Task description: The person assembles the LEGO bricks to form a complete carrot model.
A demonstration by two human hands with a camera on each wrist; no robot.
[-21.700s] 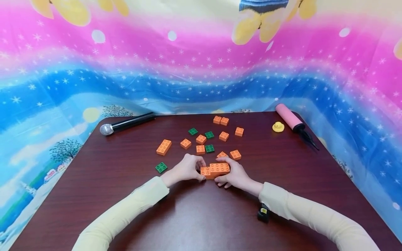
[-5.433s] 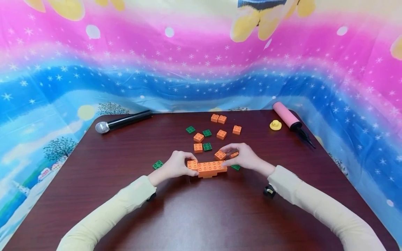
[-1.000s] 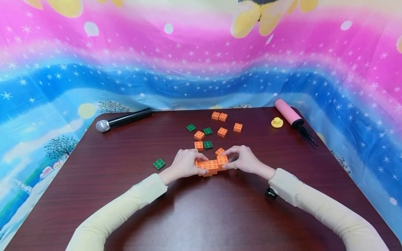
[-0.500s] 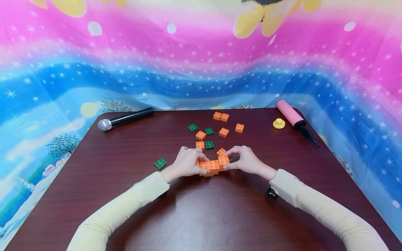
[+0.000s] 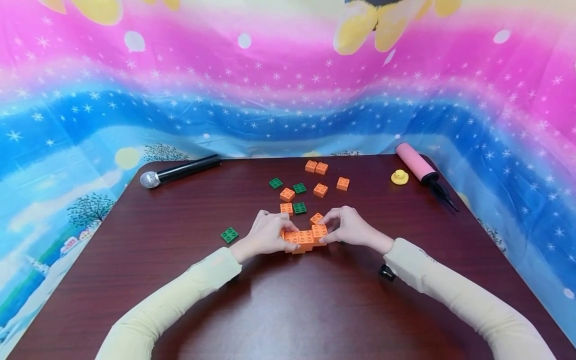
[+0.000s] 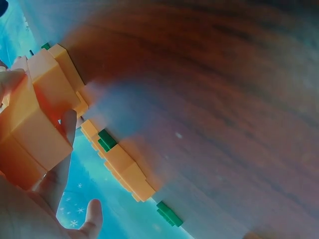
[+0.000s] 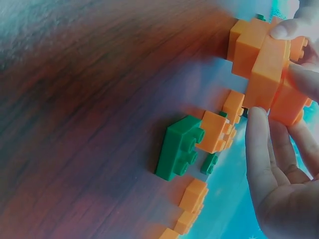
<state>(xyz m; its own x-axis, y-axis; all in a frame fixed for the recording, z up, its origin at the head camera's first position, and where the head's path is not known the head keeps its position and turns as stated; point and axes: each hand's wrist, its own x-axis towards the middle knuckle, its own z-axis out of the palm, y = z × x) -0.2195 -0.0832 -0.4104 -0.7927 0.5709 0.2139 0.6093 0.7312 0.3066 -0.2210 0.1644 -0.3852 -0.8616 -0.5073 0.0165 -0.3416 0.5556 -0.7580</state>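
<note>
An assembly of joined orange toy bricks (image 5: 305, 239) stands on the table between both hands, widening upward from a narrow base. My left hand (image 5: 266, 234) grips its left end, thumb in front and fingers behind, hiding that end. At the right end an orange brick (image 5: 319, 229) sits one level higher. My right hand (image 5: 353, 231) pinches this brick between thumb and fingers. In the right wrist view a green brick (image 7: 177, 148) lies on the table close to that hand, which mostly hides it from the head view. A loose orange brick (image 5: 316, 218) lies just behind the assembly.
Several loose orange bricks (image 5: 287, 194) and green bricks (image 5: 299, 207) are scattered behind the hands. One green brick (image 5: 229, 235) lies left of the left hand. A microphone (image 5: 180, 171) rests back left; a yellow rubber duck (image 5: 399, 177) and a pink hand pump (image 5: 415, 162) are back right.
Over the span, the long orange brick and other loose orange bricks have left their spots and the assembly has grown. The raised right-end brick was added lately. Both hands hold nearly still in the last second.
</note>
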